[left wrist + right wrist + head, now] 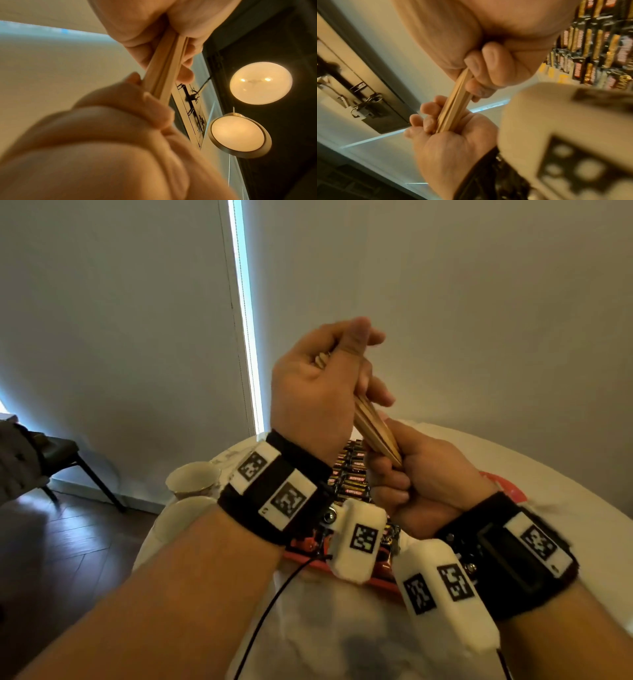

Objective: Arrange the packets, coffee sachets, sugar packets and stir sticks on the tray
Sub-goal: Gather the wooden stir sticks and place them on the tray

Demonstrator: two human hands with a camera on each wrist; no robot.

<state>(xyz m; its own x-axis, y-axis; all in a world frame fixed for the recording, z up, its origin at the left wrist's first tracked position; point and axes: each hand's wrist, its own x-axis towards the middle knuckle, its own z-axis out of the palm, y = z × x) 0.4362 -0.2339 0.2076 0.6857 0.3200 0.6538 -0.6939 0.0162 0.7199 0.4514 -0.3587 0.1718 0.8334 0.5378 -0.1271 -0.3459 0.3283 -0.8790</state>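
A bundle of wooden stir sticks (pixel 376 433) (pixel 163 67) (pixel 453 108) is held in the air between both hands, above the tray. My left hand (pixel 315 378) (pixel 450 148) is raised and grips the bundle's upper end. My right hand (pixel 421 474) (pixel 488 65) is a fist round the lower end. Under my wrists lies a red tray (pixel 383 583) with rows of black-and-gold coffee sachets (pixel 352 477) (pixel 599 40); most of it is hidden by my hands and wrist cameras.
Two white cups (pixel 193 477) (pixel 185 515) stand at the left edge of the round white marble table (pixel 342 628). Something red and white (pixel 507 484) lies behind my right wrist. A dark chair (pixel 61 453) stands on the floor to the left.
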